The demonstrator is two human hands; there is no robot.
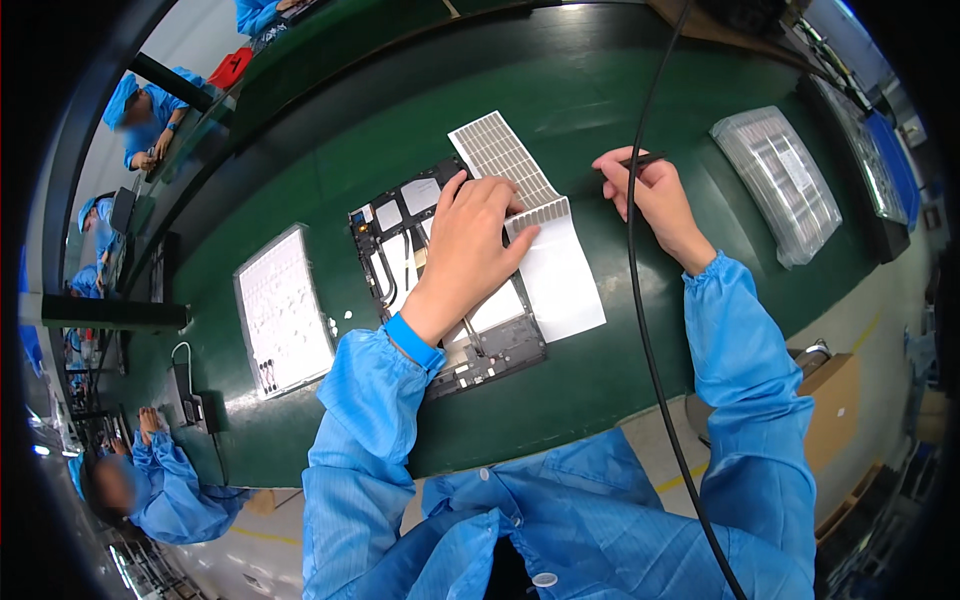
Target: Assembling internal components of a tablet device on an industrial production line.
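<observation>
Cable (638, 300) hangs before right hand (658, 203) pinching dark tool (653, 158) over open tabletop (590, 110); left hand (468, 235) holds sheet (562, 282) by edge.

black cable (632, 240), blue-clad co-worker (180, 495), cardboard box (836, 408)

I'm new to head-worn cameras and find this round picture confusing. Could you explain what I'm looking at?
There is no robot here: the left of two fisheye cameras on a person's head looks down at their bare hands, so straight edges bend near the rim. On the green table lies an opened flat black device, partly under the left hand, which touches a pale gridded sheet. The right hand holds a slim dark tool. A white panel lies to the left and a clear-wrapped bundle to the right. A black cable crosses the view. Other people in blue appear at the left.
</observation>
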